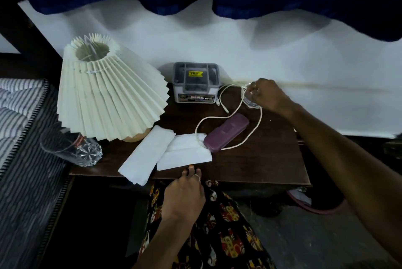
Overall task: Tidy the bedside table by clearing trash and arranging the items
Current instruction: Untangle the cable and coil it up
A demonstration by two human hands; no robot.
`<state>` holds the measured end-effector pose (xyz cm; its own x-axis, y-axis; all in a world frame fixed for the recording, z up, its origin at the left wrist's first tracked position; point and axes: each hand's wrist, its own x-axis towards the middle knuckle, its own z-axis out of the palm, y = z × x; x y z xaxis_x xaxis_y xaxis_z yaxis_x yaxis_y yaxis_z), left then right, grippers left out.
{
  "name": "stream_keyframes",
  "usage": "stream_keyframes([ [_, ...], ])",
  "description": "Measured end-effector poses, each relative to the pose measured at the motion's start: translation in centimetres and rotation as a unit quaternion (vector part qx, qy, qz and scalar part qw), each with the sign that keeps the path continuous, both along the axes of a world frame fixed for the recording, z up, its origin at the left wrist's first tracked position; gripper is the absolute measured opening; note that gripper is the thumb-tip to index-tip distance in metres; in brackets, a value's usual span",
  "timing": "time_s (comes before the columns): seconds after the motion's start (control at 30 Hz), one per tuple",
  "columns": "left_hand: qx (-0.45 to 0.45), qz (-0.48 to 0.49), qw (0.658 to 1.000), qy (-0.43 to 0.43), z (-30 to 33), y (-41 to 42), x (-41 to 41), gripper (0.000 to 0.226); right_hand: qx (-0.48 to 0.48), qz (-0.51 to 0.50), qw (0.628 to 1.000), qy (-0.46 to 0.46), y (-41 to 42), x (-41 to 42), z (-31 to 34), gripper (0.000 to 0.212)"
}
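While pulling: right hand [264,94] pinches clear wrapper [250,100] by white cable [235,114], back of counter [261,160].
Left hand [185,192]: loose, empty, touching tissues [174,151].
Risk: cable snags, drags purple case [226,132].

Bedroom: mattress [19,103] beside lamp-topped bedside table [261,160].

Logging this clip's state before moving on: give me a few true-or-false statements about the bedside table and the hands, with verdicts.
1. The right hand grips a clear plastic wrapper near the wall. True.
2. The drinking glass stands upright. False: it lies on its side at the table's left edge.
3. The white cable loops around the purple case. True.
4. The left hand holds the white napkins. False: its fingertips only rest at the table's front edge by them.
5. The grey box sits left of the lamp. False: it sits right of it.
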<state>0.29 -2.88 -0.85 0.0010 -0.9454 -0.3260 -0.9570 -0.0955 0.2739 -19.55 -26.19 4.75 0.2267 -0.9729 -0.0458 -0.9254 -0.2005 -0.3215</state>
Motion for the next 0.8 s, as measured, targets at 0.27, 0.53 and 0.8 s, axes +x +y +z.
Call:
stream_keyframes([
  [0.27, -0.008, -0.002, 1.000, -0.005, -0.4, -0.2, 0.0, 0.046, 0.005, -0.040, 0.999, -0.006, -1.9, 0.4, -3.3, 0.037],
  [0.53, -0.024, -0.004, 1.000, -0.013, -0.2, -0.5, 0.0, 0.045, 0.014, -0.121, 0.992, 0.015, -3.7, 3.5, -4.9, 0.043],
  [0.8, -0.011, -0.011, 0.999, -0.029, -0.5, -0.4, -0.1, 0.046, -0.039, -0.157, 0.987, -0.021, -2.8, 3.4, -3.7, 0.036],
])
